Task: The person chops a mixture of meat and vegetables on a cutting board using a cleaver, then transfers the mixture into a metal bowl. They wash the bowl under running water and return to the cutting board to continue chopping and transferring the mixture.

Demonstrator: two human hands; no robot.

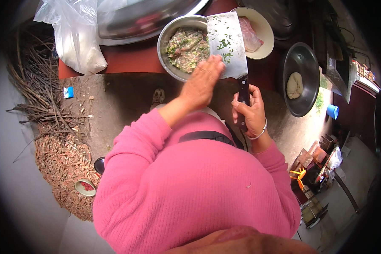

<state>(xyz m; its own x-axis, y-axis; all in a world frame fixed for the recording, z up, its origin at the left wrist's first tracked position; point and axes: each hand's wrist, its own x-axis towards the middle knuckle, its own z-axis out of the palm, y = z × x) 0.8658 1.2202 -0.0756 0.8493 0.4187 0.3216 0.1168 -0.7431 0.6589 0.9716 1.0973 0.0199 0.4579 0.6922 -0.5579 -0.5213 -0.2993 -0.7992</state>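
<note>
Wearing a pink sweater [199, 182] nearest the camera, gripping a cleaver [235, 51] by its handle in the right hand [253, 111]. Holding its green-flecked blade beside a minced mixture [186, 51] in a metal bowl [162, 48], with the left hand [202, 82] flat at the blade, contact unclear.

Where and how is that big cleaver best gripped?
Probably by the dark handle, coming from the near right side, as the right hand does: it is slim and juts from the near end of the broad blade, which carries green bits.
</note>
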